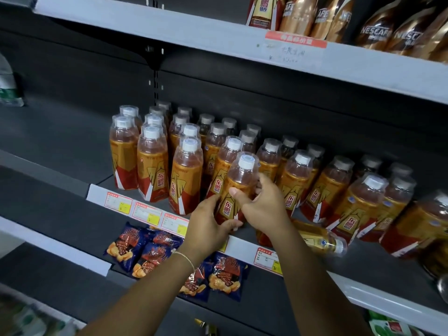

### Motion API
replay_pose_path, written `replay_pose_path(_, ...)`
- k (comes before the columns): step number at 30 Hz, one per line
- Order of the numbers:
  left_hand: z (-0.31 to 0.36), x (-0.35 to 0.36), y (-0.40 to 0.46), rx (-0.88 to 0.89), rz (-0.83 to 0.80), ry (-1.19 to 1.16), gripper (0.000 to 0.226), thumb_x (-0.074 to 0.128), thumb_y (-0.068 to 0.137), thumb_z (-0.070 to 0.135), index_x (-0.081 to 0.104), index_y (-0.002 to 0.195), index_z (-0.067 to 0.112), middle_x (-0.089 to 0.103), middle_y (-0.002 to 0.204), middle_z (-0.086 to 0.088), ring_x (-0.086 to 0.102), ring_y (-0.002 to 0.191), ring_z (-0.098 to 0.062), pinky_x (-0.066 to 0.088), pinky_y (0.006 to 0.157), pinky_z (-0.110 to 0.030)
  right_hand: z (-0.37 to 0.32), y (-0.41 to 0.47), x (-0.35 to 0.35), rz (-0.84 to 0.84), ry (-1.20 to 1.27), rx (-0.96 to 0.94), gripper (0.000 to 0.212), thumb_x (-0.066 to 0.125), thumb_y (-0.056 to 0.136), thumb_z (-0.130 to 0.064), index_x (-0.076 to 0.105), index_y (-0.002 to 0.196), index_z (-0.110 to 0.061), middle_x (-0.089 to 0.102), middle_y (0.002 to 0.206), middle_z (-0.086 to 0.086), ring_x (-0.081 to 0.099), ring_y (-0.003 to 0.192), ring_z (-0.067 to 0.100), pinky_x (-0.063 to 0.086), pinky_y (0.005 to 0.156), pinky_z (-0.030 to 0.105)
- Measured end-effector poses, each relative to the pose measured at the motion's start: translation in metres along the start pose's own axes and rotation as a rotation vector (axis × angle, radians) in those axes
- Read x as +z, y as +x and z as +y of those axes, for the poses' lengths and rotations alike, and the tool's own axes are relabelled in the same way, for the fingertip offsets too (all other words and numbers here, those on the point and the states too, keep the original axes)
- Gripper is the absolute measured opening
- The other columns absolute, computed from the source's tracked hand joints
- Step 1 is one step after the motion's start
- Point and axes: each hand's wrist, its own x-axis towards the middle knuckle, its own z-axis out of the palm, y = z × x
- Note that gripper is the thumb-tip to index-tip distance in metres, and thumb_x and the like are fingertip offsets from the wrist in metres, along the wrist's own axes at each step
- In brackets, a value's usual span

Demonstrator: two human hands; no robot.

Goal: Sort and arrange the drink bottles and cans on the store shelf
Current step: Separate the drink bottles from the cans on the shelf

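At the front edge of the dark middle shelf [60,132], just right of centre, stands the upright gold-and-red plastic drink bottle with a white cap under a clear overcap [238,187], and both hands are on it. The left hand [208,224] wraps its lower body from seven o'clock, fingers curled round the base. The right hand [263,204] grips its middle from three o'clock, thumb across the front of the label and fingers curled round the far side. A thin bracelet [186,259] circles the left wrist.

From nine to three o'clock of the held bottle, rows of matching gold-and-red bottles [152,163] stand upright, running back towards the dark rear panel. At four o'clock, just behind the right forearm, one gold bottle lying on its side [320,238] rests with its cap pointing right. White price strips with red-and-yellow tags [148,213] run along the shelf's front lip.

At seven o'clock, on the shelf below, lie dark blue snack packets with orange pictures [132,248]. At one o'clock, on the top shelf, stand brown and gold coffee bottles [378,32]. At ten o'clock, far left, a clear bottle with a green label [8,86] is partly in view.
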Motion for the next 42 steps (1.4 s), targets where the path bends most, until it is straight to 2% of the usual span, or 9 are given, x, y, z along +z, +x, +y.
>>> replay_pose_path(3, 0.011, -0.004, 0.000, -0.030, -0.068, 0.039, 0.070, 0.082, 0.073, 0.042, 0.052, 0.131, 0.017, 0.060, 0.120, 0.001, 0.056, 0.108, -0.016, 0.047, 0.092, -0.027, -0.002, -0.002, -0.002, -0.006, 0.001, -0.012, 0.051, 0.074, 0.079, -0.052, 0.056, 0.123, -0.034, 0.066, 0.116, -0.016, 0.063, 0.108, 0.008, 0.055, 0.095, 0.041)
replay_pose_path(7, 0.039, -0.021, -0.004, 0.080, -0.060, 0.576, 0.038, 0.071, 0.080, 0.044, 0.059, 0.104, 0.016, 0.063, 0.100, -0.004, 0.059, 0.089, -0.023, 0.048, 0.076, -0.033, 0.000, -0.001, -0.018, -0.113, 0.015, -0.022, 0.049, 0.075, 0.085, -0.042, 0.059, 0.129, -0.026, 0.067, 0.124, -0.009, 0.061, 0.115, 0.009, 0.051, 0.102, 0.040)
replay_pose_path(13, 0.097, -0.012, -0.024, 0.328, -0.112, 0.344, 0.028, 0.061, 0.088, 0.041, 0.056, 0.108, 0.022, 0.067, 0.082, 0.001, 0.064, 0.075, -0.022, 0.047, 0.058, -0.029, 0.030, -0.016, -0.075, 0.031, 0.045, 0.012, 0.038, 0.074, 0.089, -0.031, 0.066, 0.123, -0.017, 0.069, 0.115, -0.004, 0.064, 0.105, 0.005, 0.055, 0.093, 0.028)
replay_pose_path(20, 0.125, 0.041, 0.000, 0.538, -0.466, 0.514, 0.055, 0.067, 0.078, 0.054, 0.058, 0.122, 0.022, 0.059, 0.107, 0.000, 0.053, 0.104, -0.023, 0.046, 0.091, -0.037, 0.077, -0.032, -0.127, 0.138, 0.017, 0.094, 0.016, 0.070, 0.091, -0.016, 0.071, 0.107, -0.016, 0.071, 0.100, -0.005, 0.067, 0.096, 0.009, 0.057, 0.091, 0.036)
replay_pose_path(24, 0.129, 0.064, 0.011, 0.473, -0.601, 0.671, 0.064, 0.065, 0.068, 0.072, 0.055, 0.110, 0.026, 0.058, 0.105, 0.002, 0.052, 0.103, -0.023, 0.040, 0.090, -0.039, 0.101, -0.039, -0.148, 0.158, -0.017, 0.101, 0.018, 0.070, 0.091, -0.015, 0.071, 0.109, -0.013, 0.071, 0.095, -0.006, 0.067, 0.093, 0.009, 0.058, 0.089, 0.035)
replay_pose_path(29, 0.130, 0.080, 0.014, 0.447, -0.642, 0.713, 0.064, 0.068, 0.065, 0.070, 0.055, 0.113, 0.029, 0.063, 0.110, 0.006, 0.057, 0.105, -0.021, 0.040, 0.090, -0.041, 0.126, -0.046, -0.165, 0.122, -0.047, 0.101, 0.016, 0.071, 0.091, -0.015, 0.073, 0.106, -0.013, 0.069, 0.091, -0.012, 0.067, 0.093, 0.007, 0.058, 0.087, 0.034)
replay_pose_path(35, 0.131, 0.083, 0.015, 0.418, -0.590, 0.657, 0.065, 0.069, 0.068, 0.067, 0.058, 0.119, 0.029, 0.066, 0.107, 0.009, 0.059, 0.099, -0.017, 0.045, 0.089, -0.037, 0.144, -0.054, -0.173, 0.087, -0.020, 0.104, 0.002, 0.071, 0.092, -0.023, 0.072, 0.093, -0.024, 0.066, 0.074, -0.023, 0.066, 0.079, -0.005, 0.055, 0.074, 0.019)
replay_pose_path(39, 0.133, 0.080, 0.014, 0.263, -0.591, 0.377, 0.067, 0.075, 0.069, 0.061, 0.058, 0.124, 0.028, 0.066, 0.109, 0.009, 0.061, 0.097, -0.014, 0.051, 0.086, -0.034, 0.134, -0.054, -0.179, 0.133, 0.161, 0.150, 0.014, 0.070, 0.090, -0.042, 0.066, 0.098, -0.032, 0.071, 0.081, -0.022, 0.067, 0.082, -0.008, 0.051, 0.063, 0.009)
replay_pose_path(42, 0.135, 0.080, 0.015, 0.151, -0.612, 0.102, 0.056, 0.082, 0.071, 0.047, 0.059, 0.118, 0.026, 0.066, 0.103, 0.011, 0.063, 0.093, -0.010, 0.054, 0.082, -0.029, 0.118, -0.049, -0.182, 0.111, 0.376, 0.196, 0.031, 0.070, 0.088, -0.048, 0.065, 0.111, -0.028, 0.076, 0.091, -0.010, 0.071, 0.088, 0.002, 0.057, 0.074, 0.023)
